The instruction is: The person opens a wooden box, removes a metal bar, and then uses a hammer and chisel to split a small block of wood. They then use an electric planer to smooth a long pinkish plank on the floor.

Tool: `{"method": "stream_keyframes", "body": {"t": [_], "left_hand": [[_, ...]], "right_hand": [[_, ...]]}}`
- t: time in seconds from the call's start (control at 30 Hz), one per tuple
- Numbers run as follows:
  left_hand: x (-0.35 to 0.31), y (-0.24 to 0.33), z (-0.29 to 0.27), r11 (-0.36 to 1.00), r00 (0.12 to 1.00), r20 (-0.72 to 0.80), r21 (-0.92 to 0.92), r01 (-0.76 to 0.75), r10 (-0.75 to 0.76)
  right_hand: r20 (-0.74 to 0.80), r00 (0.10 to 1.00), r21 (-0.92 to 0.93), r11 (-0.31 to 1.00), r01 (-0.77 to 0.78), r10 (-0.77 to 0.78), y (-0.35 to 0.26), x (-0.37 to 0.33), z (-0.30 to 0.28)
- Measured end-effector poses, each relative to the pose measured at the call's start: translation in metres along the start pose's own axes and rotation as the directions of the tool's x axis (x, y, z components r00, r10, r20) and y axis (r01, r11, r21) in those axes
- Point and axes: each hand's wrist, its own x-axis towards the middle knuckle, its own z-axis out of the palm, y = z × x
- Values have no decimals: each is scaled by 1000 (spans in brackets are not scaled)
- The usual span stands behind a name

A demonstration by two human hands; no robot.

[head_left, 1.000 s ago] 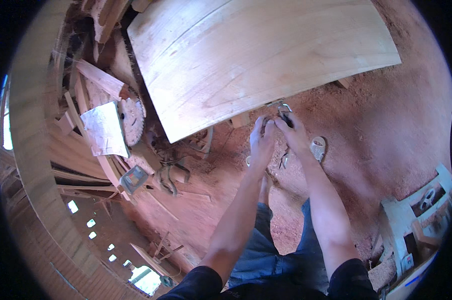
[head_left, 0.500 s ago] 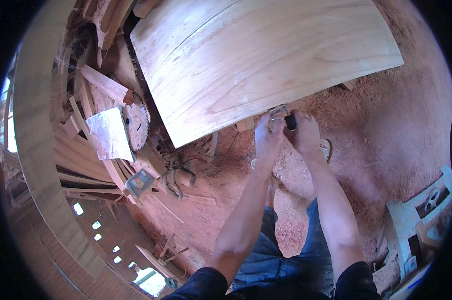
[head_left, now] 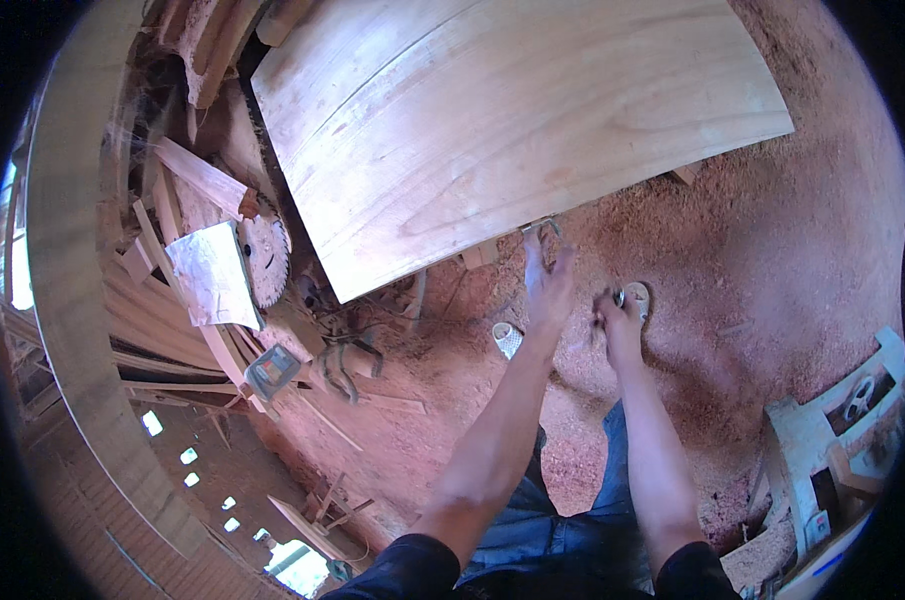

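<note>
A large pale wooden panel point(head_left: 532, 110) lies before me. My left hand point(head_left: 547, 290) reaches up to its near edge, thumb apart from the fingers. The fingertips meet a small bent metal piece point(head_left: 540, 224) at that edge; whether they press on it or only touch it is hard to see. Lower and to the right, my right hand point(head_left: 622, 325) is closed, away from the panel. A small dark object point(head_left: 602, 303) shows at its fingers, smeared by motion, its kind unclear.
Left of the panel are a toothed circular saw blade point(head_left: 266, 262), a whitish sheet point(head_left: 210, 275), a grey box-shaped device point(head_left: 272, 370) and dark gloves point(head_left: 347, 365). Offcuts point(head_left: 207, 178) are heaped there. Sawdust point(head_left: 732, 260) covers the floor. A pale machine frame point(head_left: 812, 450) stands at lower right.
My hands were together at the panel edge around the metal piece and a black object. My right hand has drawn down and back with a dark object; my left stays at the edge.
</note>
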Motion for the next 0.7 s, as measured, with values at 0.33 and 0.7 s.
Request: {"method": "stream_keyframes", "body": {"t": [0.33, 0.7], "left_hand": [[17, -20, -20, 911, 962, 64, 311, -270, 264], [19, -31, -16, 981, 985, 30, 93, -173, 171]], "right_hand": [[88, 932, -344, 867, 361, -353, -51, 91, 75], [212, 947, -278, 914, 297, -243, -35, 100, 64]]}}
